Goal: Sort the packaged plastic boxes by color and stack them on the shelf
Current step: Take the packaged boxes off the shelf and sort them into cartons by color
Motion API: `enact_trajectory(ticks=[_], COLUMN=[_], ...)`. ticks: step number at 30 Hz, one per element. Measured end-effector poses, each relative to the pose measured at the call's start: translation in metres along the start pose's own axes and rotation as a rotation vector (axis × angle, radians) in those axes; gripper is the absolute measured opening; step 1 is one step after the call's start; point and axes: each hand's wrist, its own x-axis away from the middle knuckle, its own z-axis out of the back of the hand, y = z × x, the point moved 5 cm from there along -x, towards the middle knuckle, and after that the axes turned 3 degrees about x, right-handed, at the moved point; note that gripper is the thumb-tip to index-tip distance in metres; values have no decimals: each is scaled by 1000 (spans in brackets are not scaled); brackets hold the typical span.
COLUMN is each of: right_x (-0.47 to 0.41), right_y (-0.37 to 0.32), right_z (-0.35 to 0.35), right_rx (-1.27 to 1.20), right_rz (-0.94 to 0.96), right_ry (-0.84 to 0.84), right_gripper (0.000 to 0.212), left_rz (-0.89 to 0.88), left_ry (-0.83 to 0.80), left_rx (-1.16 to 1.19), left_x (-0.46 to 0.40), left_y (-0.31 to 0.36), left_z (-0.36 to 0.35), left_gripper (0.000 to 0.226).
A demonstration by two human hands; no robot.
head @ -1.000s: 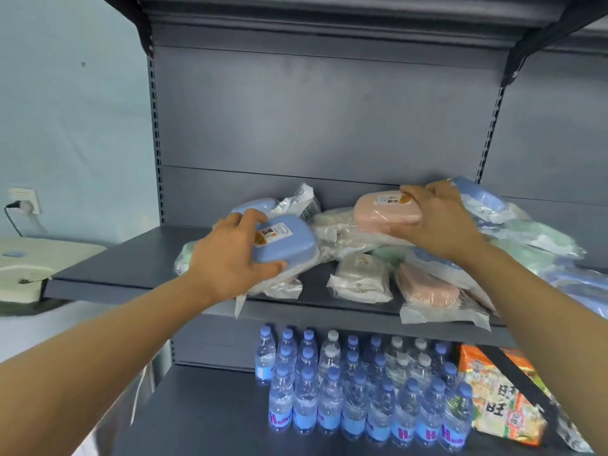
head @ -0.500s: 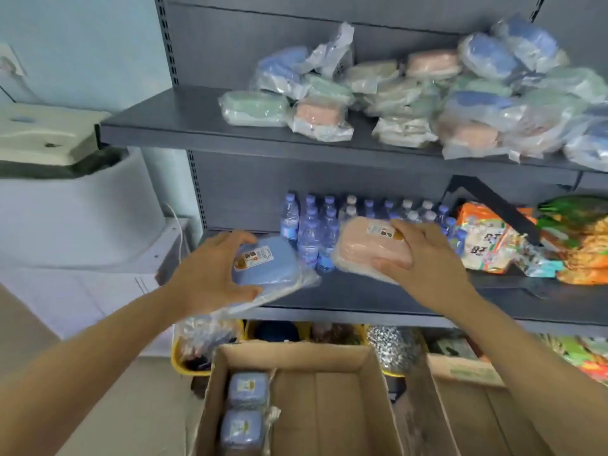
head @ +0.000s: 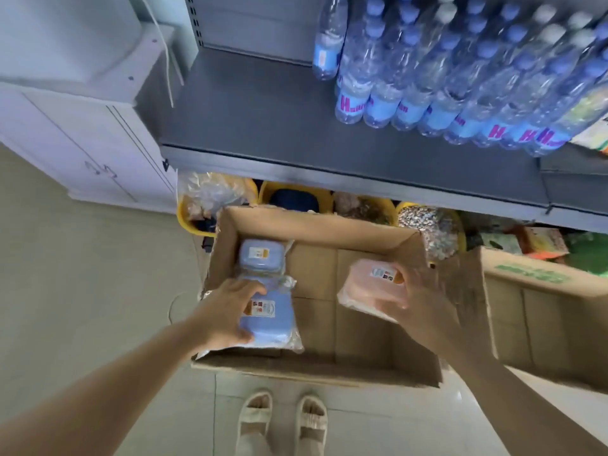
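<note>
Blue packaged box (head: 266,319) sits gripped in the left hand (head: 227,312) over the open cardboard carton (head: 316,366), while the right hand (head: 419,299) grips a pink packaged box (head: 370,286) above it.

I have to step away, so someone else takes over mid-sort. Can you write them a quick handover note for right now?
Left hand grips a wrapped blue box low in the open carton, near another blue box.
Right hand holds a wrapped pink box over the carton's right half.
Done: blue boxes gathered at the carton's left.
Left: set both down, sort the rest, stack on the shelf.
</note>
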Motion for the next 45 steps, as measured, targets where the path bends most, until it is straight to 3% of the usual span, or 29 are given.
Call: enact_trajectory(ticks=[6,13,16,21,25,29,32,35,40,45], right_x=[-47,-92,-103,-113,-138,-179,-202,-211,-198,-196], right_y=[24,46,52,60,66,71,75,78,71,73], right_z=[-100,-177,-194,-200,-185,-171,-182,-196,-199,-217], right_rx=[5,-48,5,-37,-49,-17,204,259,322,422], right_rz=[-11,-22,9,11,66,104,137,75,56,122], right_ry=[-74,-73,-34,-21,47,126,79,118,182,43], right_gripper=[75,86,94,94,89,85,81,60,36,53], left_rz=[139,120,76,96,152,-39,-175,-309,-339,-192], left_ry=[-152,-211,-165,-195,-212,35,235,399,475,399], left_rx=[-187,-335,-394,-527,-609,-568,-495,-503,-593,-634], left_x=[-50,-87,-91,-94,-101,-119,-147,-173,-213,-239], left_y=[-61,-99,-102,-110,-91,-42,-15,23,60,61], left_z=[-101,-162,-173,-177,-165,-118,-90,-69,-56,-56], left_gripper=[78,77,72,87,71,70,63,68,91,97])
